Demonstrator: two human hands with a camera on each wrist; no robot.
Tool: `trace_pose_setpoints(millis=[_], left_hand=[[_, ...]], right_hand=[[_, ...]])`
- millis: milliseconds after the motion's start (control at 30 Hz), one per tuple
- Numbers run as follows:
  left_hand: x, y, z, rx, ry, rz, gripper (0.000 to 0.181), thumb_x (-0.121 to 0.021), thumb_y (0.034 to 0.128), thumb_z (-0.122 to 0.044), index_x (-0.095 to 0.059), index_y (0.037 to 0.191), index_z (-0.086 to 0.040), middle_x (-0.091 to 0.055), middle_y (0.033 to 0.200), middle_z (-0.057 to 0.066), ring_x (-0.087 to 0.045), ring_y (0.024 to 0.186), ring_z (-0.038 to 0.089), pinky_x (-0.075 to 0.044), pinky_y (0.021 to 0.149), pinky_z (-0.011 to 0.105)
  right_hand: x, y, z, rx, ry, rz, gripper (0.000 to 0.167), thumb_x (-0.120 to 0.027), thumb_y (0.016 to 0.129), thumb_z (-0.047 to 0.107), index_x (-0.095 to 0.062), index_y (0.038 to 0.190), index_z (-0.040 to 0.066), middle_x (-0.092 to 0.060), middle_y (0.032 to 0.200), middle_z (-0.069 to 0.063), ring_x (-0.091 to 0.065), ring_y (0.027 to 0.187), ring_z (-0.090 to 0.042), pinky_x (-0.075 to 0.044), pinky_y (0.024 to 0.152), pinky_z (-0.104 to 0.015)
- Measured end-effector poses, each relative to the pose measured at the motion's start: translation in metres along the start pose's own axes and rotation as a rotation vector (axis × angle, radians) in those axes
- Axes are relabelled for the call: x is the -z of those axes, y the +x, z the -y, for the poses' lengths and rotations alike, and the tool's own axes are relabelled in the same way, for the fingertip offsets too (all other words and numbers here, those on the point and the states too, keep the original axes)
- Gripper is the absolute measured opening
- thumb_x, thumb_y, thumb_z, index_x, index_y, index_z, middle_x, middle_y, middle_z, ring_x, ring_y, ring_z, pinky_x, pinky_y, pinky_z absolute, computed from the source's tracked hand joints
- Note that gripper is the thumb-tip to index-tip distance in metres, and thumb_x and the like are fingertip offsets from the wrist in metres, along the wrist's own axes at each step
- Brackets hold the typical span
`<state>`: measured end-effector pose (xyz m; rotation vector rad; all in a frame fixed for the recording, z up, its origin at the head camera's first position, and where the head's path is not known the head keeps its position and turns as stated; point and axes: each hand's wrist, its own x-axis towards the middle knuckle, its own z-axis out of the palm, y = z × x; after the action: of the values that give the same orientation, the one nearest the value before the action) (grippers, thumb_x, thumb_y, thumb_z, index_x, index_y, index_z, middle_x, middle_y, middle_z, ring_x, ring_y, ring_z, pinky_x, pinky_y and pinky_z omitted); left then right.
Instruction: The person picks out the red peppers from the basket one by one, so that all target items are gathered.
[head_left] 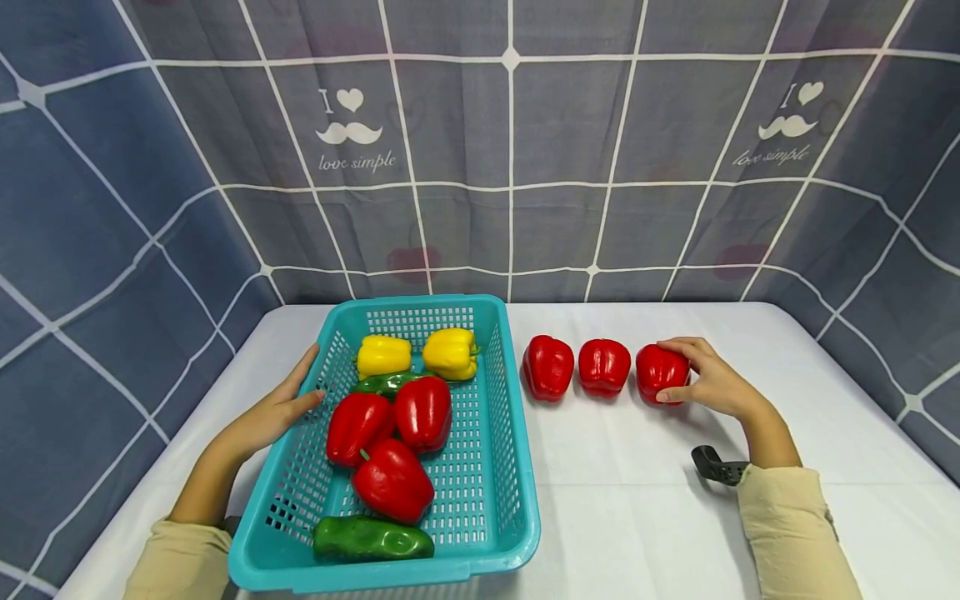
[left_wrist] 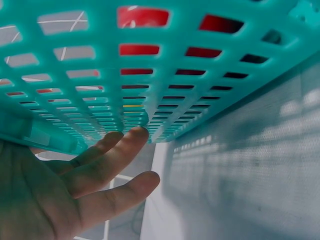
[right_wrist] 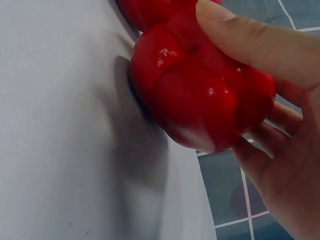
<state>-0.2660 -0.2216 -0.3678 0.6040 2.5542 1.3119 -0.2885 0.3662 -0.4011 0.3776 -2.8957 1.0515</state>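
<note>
A turquoise perforated basket [head_left: 527, 500] stands on the white table. My left hand [head_left: 272, 412] holds its left rim, thumb over the edge; in the left wrist view the fingers [left_wrist: 107, 167] lie along the outside wall. On the right, my right hand [head_left: 708, 379] grips a red bell pepper [head_left: 654, 372], thumb on the near side; in the right wrist view the pepper [right_wrist: 195, 107] sits between thumb and fingers, close to the cloth. Two more red bell peppers, one in the middle [head_left: 604, 367] and one nearest the basket [head_left: 548, 368], stand in the same row.
Inside the basket lie two yellow bell peppers [head_left: 384, 357], three red bell peppers [head_left: 393, 483], a long green pepper [head_left: 372, 538] at the front and a partly hidden green pepper [head_left: 386, 383]. Grey checked cloth [head_left: 562, 225] walls the table [head_left: 622, 500] at the back and sides.
</note>
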Motion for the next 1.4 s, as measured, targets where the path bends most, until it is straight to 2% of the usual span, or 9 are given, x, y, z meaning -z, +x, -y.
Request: trace_pose_setpoints(millis=[333,600,1000,1233,1400], left_hand=[[-0.0001,0.0001,0.0008,-0.007,-0.018,0.002,0.072,-0.037,0.0967,-0.017,0.016,0.145,-0.01,0.008,0.15,0.026,-0.015,0.128,0.056,-0.042,0.086,0.06],[0.0,0.0001,0.001,-0.007,-0.011,0.001,0.072,-0.037,0.0965,-0.017,0.016,0.145,-0.009,0.007,0.15,0.027,-0.015,0.127,0.056,-0.044,0.085,0.059],[0.0001,-0.0005,-0.0004,-0.007,-0.02,0.0,0.071,-0.036,0.0966,-0.017,0.016,0.145,-0.009,0.008,0.149,0.027,-0.015,0.127,0.057,-0.045,0.083,0.058],[-0.0005,-0.0015,-0.0011,0.003,-0.006,-0.008,0.071,-0.036,0.0966,-0.018,0.015,0.145,-0.008,0.007,0.15,0.027,-0.013,0.129,0.054,-0.036,0.09,0.063],[-0.0009,-0.001,-0.0022,0.003,-0.007,-0.006,0.071,-0.036,0.0966,-0.018,0.015,0.145,-0.008,0.008,0.15,0.026,-0.012,0.13,0.054,-0.033,0.092,0.064]], right_hand=[[-0.0025,0.0016,-0.0008,-0.012,0.018,-0.003,0.085,-0.079,0.067,0.021,-0.035,0.137,0.0,-0.028,0.133,-0.026,-0.031,0.12,-0.044,-0.039,0.088,-0.063],[-0.0031,0.0003,-0.0014,-0.047,0.009,0.014,0.093,-0.079,0.067,0.024,-0.026,0.14,-0.001,-0.023,0.135,-0.028,-0.028,0.121,-0.046,-0.034,0.091,-0.066],[0.0003,-0.0035,-0.0011,-0.039,0.006,0.039,0.09,-0.078,0.066,0.017,-0.024,0.136,-0.002,-0.02,0.133,-0.029,-0.023,0.122,-0.048,-0.03,0.091,-0.068],[0.0031,-0.0048,0.0003,-0.06,-0.017,0.057,0.094,-0.079,0.064,0.011,-0.02,0.136,-0.005,-0.019,0.131,-0.032,-0.022,0.121,-0.051,-0.028,0.092,-0.07],[0.0054,-0.0063,0.0032,-0.074,-0.047,0.064,0.095,-0.079,0.064,0.014,-0.02,0.135,-0.006,-0.02,0.129,-0.033,-0.025,0.119,-0.051,-0.03,0.091,-0.069]])
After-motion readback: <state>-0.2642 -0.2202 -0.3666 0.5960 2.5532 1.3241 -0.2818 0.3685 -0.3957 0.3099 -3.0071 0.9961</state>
